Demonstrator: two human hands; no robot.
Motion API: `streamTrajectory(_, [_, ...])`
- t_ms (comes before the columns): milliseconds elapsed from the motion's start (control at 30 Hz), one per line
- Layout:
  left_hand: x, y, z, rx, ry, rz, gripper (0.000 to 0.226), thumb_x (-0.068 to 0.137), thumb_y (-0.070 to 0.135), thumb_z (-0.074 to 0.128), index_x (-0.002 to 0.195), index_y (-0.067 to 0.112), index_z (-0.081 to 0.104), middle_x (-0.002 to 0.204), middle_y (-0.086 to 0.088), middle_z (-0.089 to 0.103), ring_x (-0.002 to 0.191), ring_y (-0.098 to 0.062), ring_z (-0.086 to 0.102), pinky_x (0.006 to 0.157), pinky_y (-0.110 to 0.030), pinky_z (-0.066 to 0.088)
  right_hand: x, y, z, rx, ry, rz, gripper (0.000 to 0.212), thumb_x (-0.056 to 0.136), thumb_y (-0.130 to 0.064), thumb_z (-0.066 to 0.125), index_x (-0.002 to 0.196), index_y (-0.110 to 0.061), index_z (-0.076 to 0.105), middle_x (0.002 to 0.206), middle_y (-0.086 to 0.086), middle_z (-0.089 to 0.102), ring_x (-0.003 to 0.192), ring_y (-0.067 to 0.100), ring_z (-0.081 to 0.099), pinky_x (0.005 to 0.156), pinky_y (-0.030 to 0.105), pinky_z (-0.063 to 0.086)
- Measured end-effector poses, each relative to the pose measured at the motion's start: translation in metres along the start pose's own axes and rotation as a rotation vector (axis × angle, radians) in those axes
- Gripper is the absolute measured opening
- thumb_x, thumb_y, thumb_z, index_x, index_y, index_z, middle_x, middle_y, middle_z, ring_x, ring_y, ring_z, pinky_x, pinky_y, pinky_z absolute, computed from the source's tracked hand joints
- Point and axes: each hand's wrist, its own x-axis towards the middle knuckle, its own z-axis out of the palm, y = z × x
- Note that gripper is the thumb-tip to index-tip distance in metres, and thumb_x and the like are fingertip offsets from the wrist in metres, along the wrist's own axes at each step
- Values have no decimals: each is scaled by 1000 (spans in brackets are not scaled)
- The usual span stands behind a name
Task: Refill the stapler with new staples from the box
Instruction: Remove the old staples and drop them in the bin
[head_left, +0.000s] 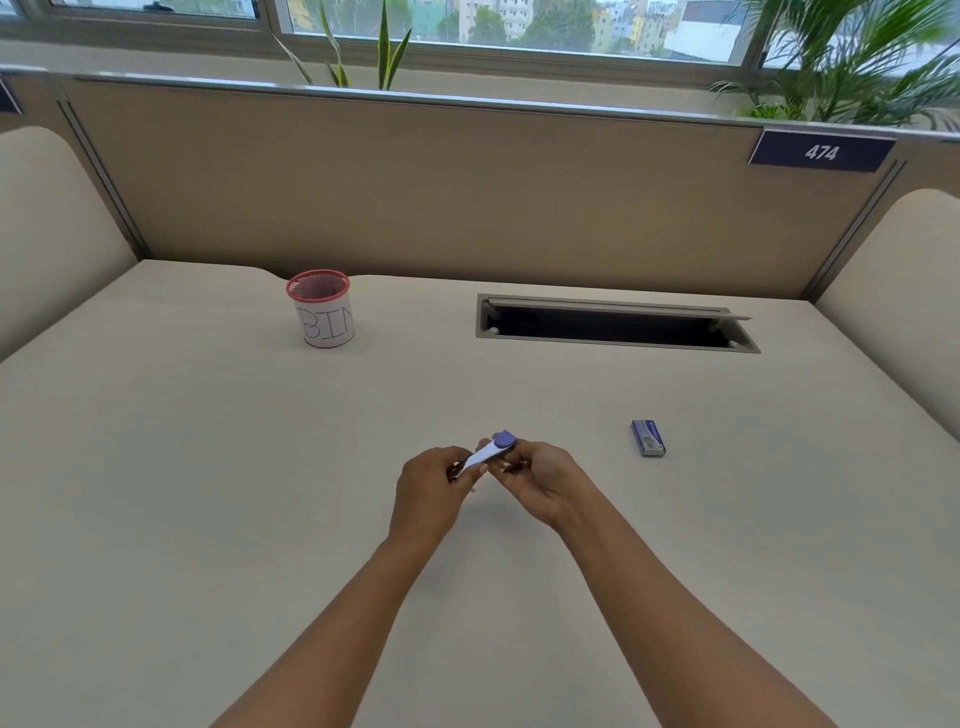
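A small white stapler (491, 451) with a purple end cap is held just above the desk, near its middle. My left hand (428, 486) grips its near, lower end and my right hand (540, 480) grips it under the purple cap. My fingers hide most of the stapler's underside. The staple box (648, 438), small and blue, lies flat on the desk to the right of my right hand, apart from both hands. Whether the box is open cannot be told.
A red mesh cup (320, 307) wrapped in paper marked "BIN" stands at the back left. An open cable slot (615, 325) is set into the desk (208, 493) at the back right. A beige partition closes the far edge.
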Motion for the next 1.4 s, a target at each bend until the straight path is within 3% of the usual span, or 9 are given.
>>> streamTrajectory(433, [1,0,-1,-31,26,-28,25,89,28,58,84,7,70,55,13,50,53,-4,44,50,-12,31,2,-1,-1,44,23,-6,29,89,16,28,106,20,51,78,17,51,81,30,56,100,40,44])
streamTrajectory(567, [2,1,-1,-61,127,-33,23,89,26,57,88,6,69,58,12,50,56,-6,45,53,-17,30,2,-1,-2,-1,74,6,34,93,11,28,124,19,39,120,33,53,122,40,49,106,39,40])
streamTrajectory(667, [3,-2,-1,-28,68,-12,21,87,26,60,88,8,70,65,1,59,62,-13,51,58,-22,35,-1,-1,-2,54,34,28,26,91,12,32,108,19,50,82,17,54,86,29,58,101,36,46])
streamTrajectory(767, [2,-5,0,-12,0,-19,20,86,27,61,88,10,71,70,-2,64,63,-13,53,57,-21,35,0,-2,-1,89,40,19,23,89,14,34,97,20,55,86,13,48,62,17,46,70,24,59])
streamTrajectory(833, [0,-5,1,-25,54,-19,21,88,27,59,87,9,70,69,1,60,63,-12,52,56,-18,34,2,-2,-1,69,59,-8,30,91,12,32,117,22,45,108,20,57,86,27,60,88,29,54])
streamTrajectory(933, [-1,-2,1,-61,169,-29,19,89,23,57,91,7,68,68,5,55,61,-6,49,56,-14,33,3,0,-2,30,82,16,31,92,12,28,120,16,41,140,27,39,132,42,39,112,39,34])
streamTrajectory(1067, [0,-4,2,-46,50,-8,21,86,27,62,97,10,67,72,2,61,63,-9,52,58,-16,35,-3,1,-1,4,-29,38,29,92,10,31,113,21,47,88,26,58,104,37,54,102,39,46])
streamTrajectory(1200, [-1,-6,3,-16,-14,-35,20,89,27,57,97,11,66,62,10,52,56,-5,43,53,-15,30,-4,3,0,9,-85,18,34,93,6,33,121,21,46,86,22,56,112,32,55,79,34,57])
streamTrajectory(1400, [-3,-5,5,20,136,-85,16,93,18,50,95,5,61,80,0,55,73,-16,50,63,-22,33,-11,9,3,-39,-126,85,36,94,8,26,127,16,38,93,23,61,105,34,59,99,38,44])
